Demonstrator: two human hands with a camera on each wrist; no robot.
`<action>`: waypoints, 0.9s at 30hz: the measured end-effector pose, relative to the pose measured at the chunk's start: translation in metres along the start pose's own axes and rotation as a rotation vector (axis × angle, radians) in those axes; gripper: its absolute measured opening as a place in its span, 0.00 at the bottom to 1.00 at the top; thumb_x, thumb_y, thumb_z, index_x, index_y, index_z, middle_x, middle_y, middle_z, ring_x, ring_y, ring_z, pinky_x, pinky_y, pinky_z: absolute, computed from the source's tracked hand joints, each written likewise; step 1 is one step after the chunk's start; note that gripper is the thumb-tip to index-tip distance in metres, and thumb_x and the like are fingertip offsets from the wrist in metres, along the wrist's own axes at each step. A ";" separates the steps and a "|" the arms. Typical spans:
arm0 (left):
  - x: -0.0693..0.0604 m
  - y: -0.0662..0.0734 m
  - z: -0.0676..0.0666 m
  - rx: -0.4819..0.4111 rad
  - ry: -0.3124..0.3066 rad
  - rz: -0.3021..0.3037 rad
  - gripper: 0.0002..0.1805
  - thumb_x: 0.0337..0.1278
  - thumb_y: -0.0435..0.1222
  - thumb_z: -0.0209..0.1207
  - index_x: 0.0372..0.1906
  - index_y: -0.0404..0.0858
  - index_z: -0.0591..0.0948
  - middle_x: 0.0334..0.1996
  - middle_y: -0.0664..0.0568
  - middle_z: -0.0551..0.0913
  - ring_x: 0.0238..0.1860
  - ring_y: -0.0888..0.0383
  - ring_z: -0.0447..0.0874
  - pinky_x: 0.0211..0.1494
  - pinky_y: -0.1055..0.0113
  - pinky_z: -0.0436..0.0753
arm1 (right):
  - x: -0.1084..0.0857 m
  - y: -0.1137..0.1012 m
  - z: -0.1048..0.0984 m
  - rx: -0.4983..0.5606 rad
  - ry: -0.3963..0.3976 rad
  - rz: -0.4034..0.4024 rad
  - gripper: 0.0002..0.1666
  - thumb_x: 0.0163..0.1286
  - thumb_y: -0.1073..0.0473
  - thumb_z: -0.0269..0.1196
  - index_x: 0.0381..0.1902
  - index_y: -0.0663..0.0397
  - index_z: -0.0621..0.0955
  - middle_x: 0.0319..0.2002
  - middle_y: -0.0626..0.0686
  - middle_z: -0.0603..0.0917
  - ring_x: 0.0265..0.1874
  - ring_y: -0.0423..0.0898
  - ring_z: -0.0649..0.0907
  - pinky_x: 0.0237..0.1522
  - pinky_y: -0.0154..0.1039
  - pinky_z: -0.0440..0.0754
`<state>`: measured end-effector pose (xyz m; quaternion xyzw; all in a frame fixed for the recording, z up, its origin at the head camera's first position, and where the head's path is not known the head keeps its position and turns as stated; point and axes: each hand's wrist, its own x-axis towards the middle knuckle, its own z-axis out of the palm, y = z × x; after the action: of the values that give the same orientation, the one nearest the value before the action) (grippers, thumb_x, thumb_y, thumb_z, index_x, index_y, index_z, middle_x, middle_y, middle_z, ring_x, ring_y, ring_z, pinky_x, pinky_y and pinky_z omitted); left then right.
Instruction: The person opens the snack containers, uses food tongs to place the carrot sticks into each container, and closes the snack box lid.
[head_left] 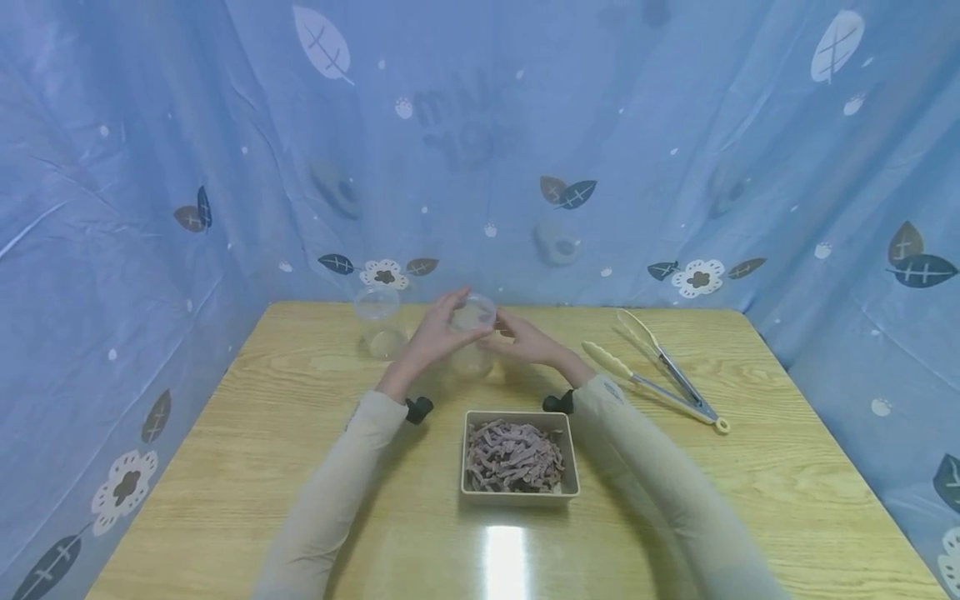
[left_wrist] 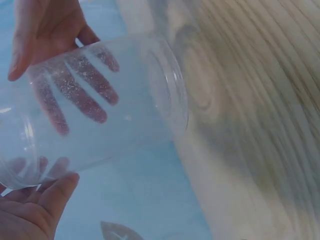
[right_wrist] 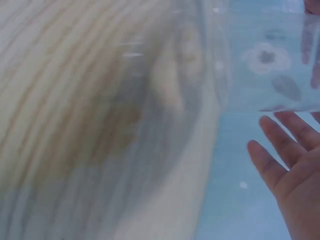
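Note:
A clear plastic jar (head_left: 472, 360) stands upright between both hands towards the back of the table. My left hand (head_left: 435, 337) grips its upper part, the thumb on the near side and the fingers seen through the wall of the jar (left_wrist: 125, 100) in the left wrist view. There the left hand (left_wrist: 30, 212) is at the lower left. Spread, nearly straight fingers of my right hand (head_left: 528, 343) lie along the jar's other side. In the right wrist view the right hand (right_wrist: 302, 175) has its fingertips beside the jar (right_wrist: 255, 90). Whether the jar's base touches the table cannot be told.
Left of the hands is another clear container (head_left: 386, 342). A beige tray (head_left: 520, 499) of purplish-brown strips (head_left: 513, 457) sits nearer, between the forearms. Metal tongs (head_left: 678, 379) with cream tips lie spread at the right. A patterned blue curtain (head_left: 480, 150) surrounds the wooden table (head_left: 300, 417).

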<state>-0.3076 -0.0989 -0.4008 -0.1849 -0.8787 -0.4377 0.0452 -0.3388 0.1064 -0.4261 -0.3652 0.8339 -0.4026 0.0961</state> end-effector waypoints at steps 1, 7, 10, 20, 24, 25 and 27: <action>-0.001 0.003 0.001 -0.009 -0.004 0.003 0.52 0.41 0.60 0.64 0.71 0.46 0.56 0.67 0.45 0.62 0.63 0.46 0.65 0.62 0.47 0.70 | -0.002 0.000 -0.002 0.005 -0.002 -0.005 0.46 0.64 0.40 0.58 0.72 0.28 0.47 0.67 0.54 0.64 0.62 0.55 0.70 0.63 0.57 0.66; -0.004 0.018 0.005 -0.031 -0.034 0.051 0.51 0.41 0.61 0.64 0.71 0.48 0.57 0.68 0.49 0.60 0.62 0.48 0.66 0.62 0.51 0.71 | -0.014 -0.005 -0.018 0.063 -0.043 -0.029 0.47 0.62 0.45 0.62 0.72 0.31 0.50 0.70 0.52 0.60 0.65 0.53 0.66 0.65 0.57 0.62; -0.005 0.026 0.006 -0.034 -0.067 0.091 0.49 0.42 0.59 0.64 0.71 0.51 0.57 0.69 0.50 0.60 0.64 0.49 0.64 0.63 0.49 0.69 | -0.019 -0.011 -0.024 0.116 -0.084 -0.018 0.48 0.61 0.49 0.64 0.72 0.34 0.51 0.70 0.51 0.59 0.66 0.52 0.65 0.66 0.56 0.61; -0.012 0.052 0.001 -0.067 -0.114 0.186 0.49 0.43 0.59 0.63 0.71 0.52 0.55 0.67 0.52 0.62 0.63 0.52 0.65 0.63 0.49 0.68 | -0.039 -0.035 -0.042 0.145 -0.076 0.014 0.48 0.57 0.51 0.68 0.71 0.38 0.56 0.67 0.46 0.65 0.64 0.48 0.67 0.65 0.54 0.63; -0.017 0.062 -0.004 -0.063 -0.120 0.222 0.47 0.46 0.60 0.61 0.71 0.58 0.54 0.68 0.56 0.60 0.66 0.53 0.62 0.63 0.44 0.66 | -0.049 -0.049 -0.047 0.176 -0.053 -0.038 0.49 0.56 0.57 0.68 0.71 0.43 0.55 0.67 0.49 0.65 0.65 0.50 0.66 0.66 0.56 0.61; -0.019 0.065 -0.005 -0.059 -0.121 0.233 0.46 0.46 0.61 0.60 0.71 0.59 0.53 0.68 0.57 0.59 0.66 0.53 0.61 0.63 0.42 0.65 | -0.051 -0.052 -0.048 0.185 -0.048 -0.056 0.49 0.56 0.58 0.68 0.71 0.43 0.55 0.67 0.49 0.64 0.65 0.50 0.66 0.66 0.56 0.60; -0.022 0.071 -0.008 -0.059 -0.129 0.264 0.46 0.47 0.61 0.60 0.71 0.59 0.53 0.69 0.59 0.59 0.67 0.54 0.60 0.63 0.40 0.64 | -0.056 -0.058 -0.049 0.201 -0.046 -0.096 0.50 0.56 0.60 0.68 0.71 0.44 0.55 0.67 0.50 0.64 0.64 0.50 0.66 0.66 0.57 0.59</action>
<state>-0.2617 -0.0729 -0.3475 -0.3279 -0.8347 -0.4406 0.0404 -0.2901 0.1507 -0.3583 -0.4022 0.7686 -0.4797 0.1319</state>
